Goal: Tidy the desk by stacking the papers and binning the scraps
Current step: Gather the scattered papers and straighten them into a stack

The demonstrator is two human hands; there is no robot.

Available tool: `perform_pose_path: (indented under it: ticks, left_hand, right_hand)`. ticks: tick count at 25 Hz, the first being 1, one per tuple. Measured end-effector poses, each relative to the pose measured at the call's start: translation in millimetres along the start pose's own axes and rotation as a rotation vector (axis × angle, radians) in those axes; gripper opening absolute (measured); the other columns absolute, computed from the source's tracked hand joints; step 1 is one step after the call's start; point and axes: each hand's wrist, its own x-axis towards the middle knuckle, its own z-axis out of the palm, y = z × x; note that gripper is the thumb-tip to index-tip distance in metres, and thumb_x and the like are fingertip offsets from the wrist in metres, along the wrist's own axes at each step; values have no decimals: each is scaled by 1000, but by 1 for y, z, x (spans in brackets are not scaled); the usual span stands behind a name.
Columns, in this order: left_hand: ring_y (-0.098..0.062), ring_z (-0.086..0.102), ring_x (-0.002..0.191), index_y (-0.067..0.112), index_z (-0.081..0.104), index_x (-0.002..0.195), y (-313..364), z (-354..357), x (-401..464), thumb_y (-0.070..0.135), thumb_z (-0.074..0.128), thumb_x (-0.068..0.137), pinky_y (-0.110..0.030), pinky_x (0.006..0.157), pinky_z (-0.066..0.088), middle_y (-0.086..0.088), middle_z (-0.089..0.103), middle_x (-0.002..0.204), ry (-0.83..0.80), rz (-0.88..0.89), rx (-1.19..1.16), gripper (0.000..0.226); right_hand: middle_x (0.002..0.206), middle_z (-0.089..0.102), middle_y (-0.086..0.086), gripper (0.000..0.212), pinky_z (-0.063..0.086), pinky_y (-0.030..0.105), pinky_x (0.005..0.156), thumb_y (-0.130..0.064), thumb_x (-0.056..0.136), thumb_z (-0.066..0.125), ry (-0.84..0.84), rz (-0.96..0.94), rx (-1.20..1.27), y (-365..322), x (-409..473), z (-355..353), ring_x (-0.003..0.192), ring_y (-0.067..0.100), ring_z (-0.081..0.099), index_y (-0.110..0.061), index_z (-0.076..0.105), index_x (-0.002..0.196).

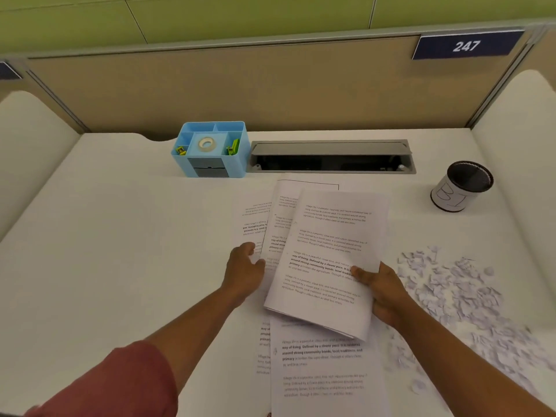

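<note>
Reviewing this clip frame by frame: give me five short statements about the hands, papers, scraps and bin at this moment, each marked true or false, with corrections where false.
1. The right hand holds a bundle of printed sheets by its right edge. True.
2. The paper scraps lie already inside the mesh bin. False: they are scattered on the desk, right of the papers, nearer than the bin.
3. The left hand touches a sheet lying on the desk. True.
4. The blue organiser stands at the desk's right edge. False: it stands at the back, left of the cable slot.
5. All papers are in one neat stack. False: loose sheets lie spread under and around the held bundle.
</note>
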Motion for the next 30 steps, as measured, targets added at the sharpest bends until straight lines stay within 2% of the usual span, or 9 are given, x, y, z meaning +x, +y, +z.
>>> perform_pose_path:
  ticks: [3, 6, 9, 11, 17, 22, 25, 28, 30]
  left_hand:
    - [-15, 51, 110, 17, 52, 136, 11, -2, 21, 12, 56, 98, -28, 90, 41, 0, 54, 127, 18, 18, -4, 38]
    - [-17, 54, 105, 21, 55, 121, 20, 3, 39, 12, 56, 96, -31, 88, 46, 3, 55, 115, 35, 28, -18, 27]
    - [-20, 58, 108, 15, 55, 127, 26, 11, 50, 17, 64, 94, -32, 92, 48, -1, 59, 119, 22, -39, -63, 35]
    - [-20, 62, 105, 13, 56, 125, 26, 15, 56, 22, 72, 90, -34, 93, 52, -1, 63, 113, 16, -99, -131, 40]
    - [-15, 70, 83, 11, 64, 89, 25, 20, 66, 21, 89, 78, -28, 72, 54, -5, 76, 95, -62, -188, -368, 29]
    - [-13, 58, 67, 14, 57, 76, 24, 25, 69, 23, 79, 88, -25, 63, 48, -1, 68, 77, -42, -173, -318, 27]
    - [-15, 61, 75, 12, 60, 86, 23, 26, 68, 22, 71, 95, -28, 67, 50, -2, 70, 88, -49, -154, -277, 18]
    - [-21, 69, 94, 15, 64, 99, 21, 25, 70, 19, 65, 98, -39, 87, 58, -1, 72, 102, -59, -130, -290, 4]
    - [-22, 70, 101, 23, 67, 101, 20, 24, 69, 18, 63, 99, -42, 95, 57, 1, 73, 106, -87, -113, -327, 6]
  right_hand:
    - [115, 75, 13, 34, 61, 48, 78, 2, 92, 64, -13, -2, -18, -2, 11, 3, 101, 34, 73, -12, 64, 123]
    - [116, 74, 14, 34, 59, 54, 83, 0, 92, 64, -15, 29, -11, -2, 21, 5, 104, 37, 72, -12, 63, 124]
    - [118, 73, 15, 38, 59, 54, 83, -3, 90, 66, -48, 37, 9, -1, 26, 3, 105, 37, 71, -11, 62, 127]
    - [120, 72, 15, 42, 60, 54, 83, -5, 88, 67, -70, 45, 36, -1, 27, 0, 107, 37, 71, -11, 61, 129]
    - [125, 70, 16, 42, 60, 53, 84, -5, 91, 64, -121, 51, 87, 0, 29, -6, 112, 38, 68, -11, 60, 132]
    - [123, 71, 15, 39, 60, 53, 81, -3, 92, 63, -117, 56, 127, -2, 29, -5, 109, 37, 70, -12, 61, 130]
    - [121, 72, 15, 38, 61, 52, 78, -3, 91, 63, -116, 57, 143, -2, 28, -6, 107, 37, 71, -12, 62, 127]
    - [122, 71, 16, 39, 61, 50, 77, -2, 90, 63, -121, 57, 149, -2, 29, -6, 107, 37, 71, -11, 62, 128]
    - [121, 72, 16, 39, 62, 48, 74, -1, 91, 62, -115, 63, 154, -1, 29, -6, 106, 36, 71, -10, 62, 129]
